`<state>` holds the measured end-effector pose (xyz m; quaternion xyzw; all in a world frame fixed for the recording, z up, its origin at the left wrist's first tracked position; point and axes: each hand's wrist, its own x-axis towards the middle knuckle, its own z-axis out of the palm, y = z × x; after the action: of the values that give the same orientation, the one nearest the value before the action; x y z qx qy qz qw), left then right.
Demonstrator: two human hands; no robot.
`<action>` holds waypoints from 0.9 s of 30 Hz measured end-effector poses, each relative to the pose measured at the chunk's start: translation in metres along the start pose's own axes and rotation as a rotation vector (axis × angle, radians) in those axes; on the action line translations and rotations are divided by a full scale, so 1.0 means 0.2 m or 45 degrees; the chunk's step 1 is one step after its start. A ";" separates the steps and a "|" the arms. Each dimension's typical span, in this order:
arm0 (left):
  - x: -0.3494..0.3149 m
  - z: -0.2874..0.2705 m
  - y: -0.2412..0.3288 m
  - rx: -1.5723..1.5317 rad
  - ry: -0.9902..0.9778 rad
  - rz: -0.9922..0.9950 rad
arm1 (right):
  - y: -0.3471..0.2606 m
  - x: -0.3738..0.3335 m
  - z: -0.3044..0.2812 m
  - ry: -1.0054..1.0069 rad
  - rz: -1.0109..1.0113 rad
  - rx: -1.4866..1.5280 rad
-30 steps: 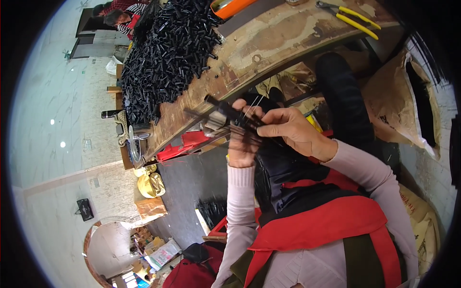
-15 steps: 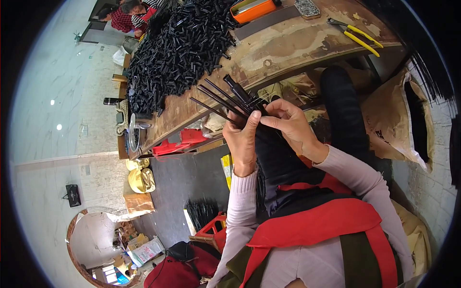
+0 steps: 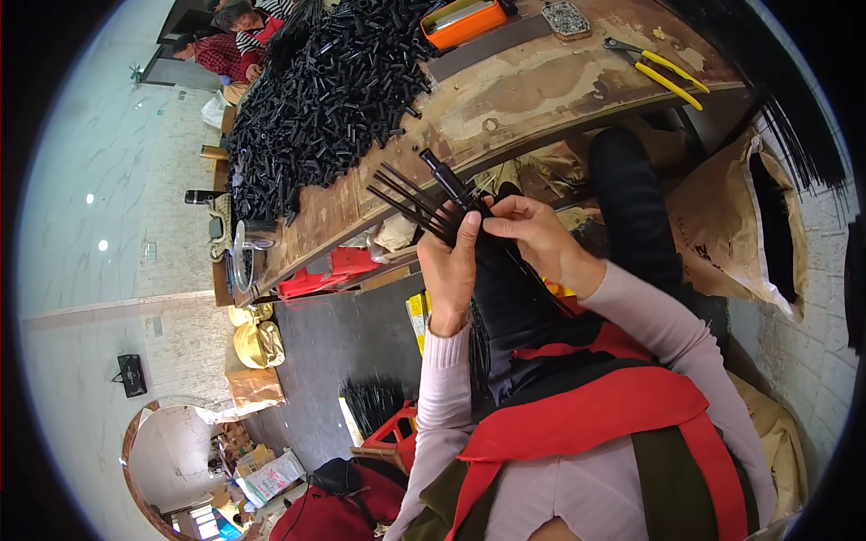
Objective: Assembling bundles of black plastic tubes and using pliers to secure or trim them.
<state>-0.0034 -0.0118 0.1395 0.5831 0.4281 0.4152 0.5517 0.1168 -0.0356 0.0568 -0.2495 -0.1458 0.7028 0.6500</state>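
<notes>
My left hand (image 3: 448, 275) is closed around several thin black rods (image 3: 406, 200) that fan out past its fingers toward the workbench. Alongside them juts a short black plastic tube (image 3: 442, 174), its far end pointing up and left. My right hand (image 3: 550, 245) meets the left at the base of this tube, thumb and fingertips pinched together there. What those fingertips grip is too small and dark to make out. Both hands are above my dark-clothed lap, just in front of the bench edge.
A heap of short black tubes (image 3: 334, 99) covers the left of the wooden workbench (image 3: 505, 104). Yellow-handled pliers (image 3: 663, 74), an orange tray (image 3: 465, 22) and a tin of small metal parts (image 3: 566, 20) lie farther right. An open sack (image 3: 722, 221) stands at right. People work at the far left.
The view has shifted slightly. The black rods now bunch closer together, and the tube stands more apart from them. Both hands remain joined at its base.
</notes>
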 end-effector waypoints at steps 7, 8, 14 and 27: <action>-0.03 0.05 -0.01 0.189 0.263 0.018 | 0.04 -0.07 0.03 -0.090 -0.164 -0.013; -0.03 0.05 -0.02 0.084 0.245 0.029 | 0.03 -0.07 0.03 -0.089 -0.164 -0.011; -0.03 0.02 0.00 -0.073 0.170 0.046 | 0.02 -0.06 0.03 -0.133 -0.137 0.096; -0.05 0.00 0.03 -0.106 -0.076 -0.042 | 0.08 -0.16 0.10 0.025 -0.322 0.034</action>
<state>-0.0060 -0.0213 0.1459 0.5648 0.4033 0.4058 0.5947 0.0935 -0.0664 0.0694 -0.2274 -0.1604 0.6146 0.7381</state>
